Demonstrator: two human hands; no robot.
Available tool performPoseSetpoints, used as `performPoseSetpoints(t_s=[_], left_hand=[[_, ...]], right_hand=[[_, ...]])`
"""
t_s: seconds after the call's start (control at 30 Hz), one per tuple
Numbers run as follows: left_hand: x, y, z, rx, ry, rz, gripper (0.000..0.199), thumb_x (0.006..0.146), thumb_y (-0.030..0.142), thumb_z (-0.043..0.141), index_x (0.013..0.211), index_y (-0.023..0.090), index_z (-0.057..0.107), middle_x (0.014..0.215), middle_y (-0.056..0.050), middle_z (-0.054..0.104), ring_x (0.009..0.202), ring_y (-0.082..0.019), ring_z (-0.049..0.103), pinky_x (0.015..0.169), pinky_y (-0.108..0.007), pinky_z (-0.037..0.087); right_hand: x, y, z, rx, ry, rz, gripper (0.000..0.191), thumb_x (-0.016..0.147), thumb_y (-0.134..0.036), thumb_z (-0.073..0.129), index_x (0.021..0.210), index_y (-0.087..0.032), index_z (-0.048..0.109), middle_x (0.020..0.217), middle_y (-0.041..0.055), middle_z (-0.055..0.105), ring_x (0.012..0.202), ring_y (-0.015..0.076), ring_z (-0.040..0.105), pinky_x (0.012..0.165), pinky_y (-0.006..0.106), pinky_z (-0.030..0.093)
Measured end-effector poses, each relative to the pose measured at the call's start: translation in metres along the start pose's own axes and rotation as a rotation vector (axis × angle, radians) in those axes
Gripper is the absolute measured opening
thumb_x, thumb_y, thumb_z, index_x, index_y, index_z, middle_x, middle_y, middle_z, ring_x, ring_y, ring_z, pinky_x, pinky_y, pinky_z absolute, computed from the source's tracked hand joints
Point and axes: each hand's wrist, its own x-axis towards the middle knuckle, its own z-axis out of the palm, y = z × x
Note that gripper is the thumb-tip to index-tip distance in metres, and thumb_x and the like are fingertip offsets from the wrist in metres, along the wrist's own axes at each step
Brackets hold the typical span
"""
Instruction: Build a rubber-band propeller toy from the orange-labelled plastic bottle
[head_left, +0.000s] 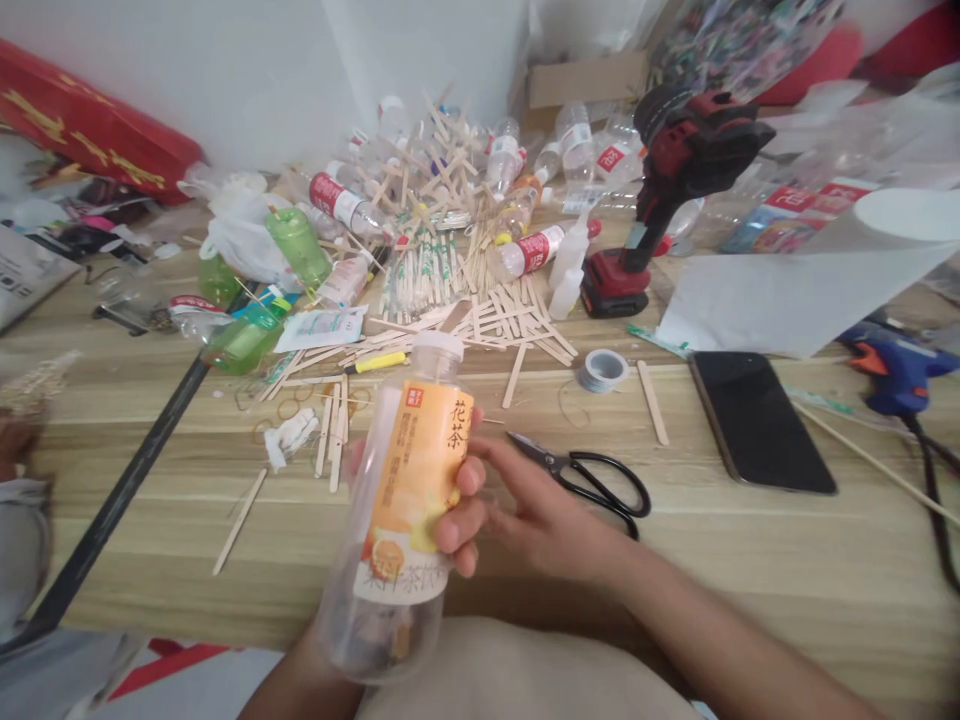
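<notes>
A clear plastic bottle (405,490) with an orange and white label and a white cap stands nearly upright, slightly tilted, in front of me. My left hand (462,515) is wrapped round it from behind, its fingertips showing on the label's right edge. Beside the bottle, my right hand (540,505) has its fingers apart and pointing at the left hand, and nothing shows in its grasp. Black-handled scissors (592,480) lie on the table just beyond the right hand. A flat wooden stick (456,316) shows behind the bottle's cap.
Wooden sticks (517,320) and plastic bottles (337,200) are heaped at the back. A red and black drill (675,190) stands behind a tape roll (603,370). A phone (761,420) and blue glue gun (900,365) lie right. Another person's sleeve (22,550) shows left.
</notes>
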Motion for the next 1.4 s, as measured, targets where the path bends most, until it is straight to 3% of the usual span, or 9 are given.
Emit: performPoseSetpoints(t_s=[0.1, 0.17, 0.27, 0.4, 0.5, 0.73, 0.93, 1.27, 1.4], left_hand=[[-0.002, 0.004, 0.004, -0.027, -0.131, -0.145, 0.074, 0.069, 0.048, 0.074, 0.137, 0.036, 0.047, 0.07, -0.001, 0.062, 0.045, -0.013, 0.055, 0.041, -0.023, 0.047], [-0.008, 0.006, 0.004, -0.034, -0.127, -0.055, 0.08, 0.06, 0.052, 0.081, 0.133, 0.034, 0.053, 0.074, -0.001, 0.063, 0.05, -0.013, 0.058, 0.044, -0.022, 0.049], [-0.021, 0.0, -0.002, -0.022, -0.068, 0.111, 0.078, 0.054, 0.062, 0.081, 0.121, 0.028, 0.063, 0.08, -0.003, 0.066, 0.058, -0.015, 0.062, 0.055, -0.026, 0.055], [-0.03, -0.016, -0.013, 0.091, -0.021, 0.078, 0.064, 0.068, 0.066, 0.069, 0.11, 0.018, 0.067, 0.099, -0.009, 0.067, 0.078, -0.021, 0.066, 0.073, -0.031, 0.054], [-0.027, -0.021, -0.016, 0.114, -0.054, 0.033, 0.059, 0.072, 0.063, 0.065, 0.104, 0.014, 0.067, 0.096, -0.011, 0.066, 0.077, -0.021, 0.066, 0.068, -0.029, 0.052], [-0.023, -0.023, -0.017, 0.022, -0.034, 0.039, 0.062, 0.064, 0.064, 0.068, 0.1, 0.014, 0.065, 0.09, -0.009, 0.065, 0.062, -0.017, 0.064, 0.057, -0.027, 0.05], [-0.027, -0.026, -0.013, -0.01, 0.015, 0.078, 0.084, 0.058, 0.075, 0.07, 0.12, 0.019, 0.059, 0.088, -0.007, 0.065, 0.06, -0.016, 0.062, 0.056, -0.026, 0.047], [-0.015, -0.018, -0.017, -0.003, 0.001, 0.092, 0.076, 0.064, 0.067, 0.07, 0.119, 0.016, 0.061, 0.086, -0.006, 0.065, 0.061, -0.015, 0.062, 0.056, -0.025, 0.051], [-0.006, -0.012, -0.014, -0.087, 0.064, 0.163, 0.071, 0.065, 0.06, 0.074, 0.117, 0.014, 0.062, 0.089, -0.007, 0.067, 0.071, -0.016, 0.065, 0.065, -0.024, 0.055]], right_hand=[[-0.003, 0.0, 0.005, 0.068, -0.123, 0.032, 0.023, 0.097, -0.035, 0.04, 0.091, -0.023, 0.059, 0.077, 0.0, 0.065, 0.071, 0.0151, 0.061, 0.065, 0.028, 0.051], [-0.011, 0.004, -0.001, 0.0, -0.103, 0.084, 0.036, 0.098, -0.041, 0.037, 0.073, -0.021, 0.054, 0.065, -0.0018, 0.057, 0.061, 0.0132, 0.054, 0.056, 0.024, 0.045], [-0.031, 0.01, -0.022, -0.119, -0.065, 0.158, 0.047, 0.097, -0.051, 0.036, 0.065, -0.02, 0.05, 0.06, -0.002, 0.052, 0.056, 0.0126, 0.049, 0.053, 0.024, 0.041], [-0.049, 0.012, -0.051, -0.166, 0.132, 0.209, 0.051, 0.094, -0.059, 0.038, 0.072, -0.02, 0.062, 0.061, 0.0003, 0.056, 0.052, 0.0135, 0.049, 0.048, 0.026, 0.04], [-0.049, 0.011, -0.06, -0.294, 0.259, 0.212, 0.046, 0.092, -0.055, 0.043, 0.072, -0.021, 0.067, 0.064, 0.0022, 0.061, 0.054, 0.0154, 0.054, 0.049, 0.027, 0.041], [-0.043, 0.016, -0.071, -0.52, 0.274, 0.09, 0.035, 0.094, -0.043, 0.046, 0.071, -0.023, 0.063, 0.065, 0.0026, 0.059, 0.054, 0.0159, 0.056, 0.048, 0.027, 0.043], [-0.038, 0.018, -0.081, -0.634, 0.229, -0.032, 0.031, 0.095, -0.037, 0.044, 0.072, -0.023, 0.061, 0.062, 0.002, 0.055, 0.056, 0.0168, 0.055, 0.05, 0.029, 0.043], [-0.032, 0.025, -0.088, -0.718, 0.27, -0.117, 0.022, 0.093, -0.027, 0.048, 0.075, -0.022, 0.06, 0.065, 0.0008, 0.049, 0.058, 0.0163, 0.053, 0.052, 0.028, 0.044], [-0.024, 0.021, -0.071, -0.753, 0.332, -0.084, 0.019, 0.093, -0.025, 0.047, 0.093, -0.019, 0.064, 0.075, 0.0047, 0.058, 0.063, 0.0172, 0.057, 0.051, 0.027, 0.043]])
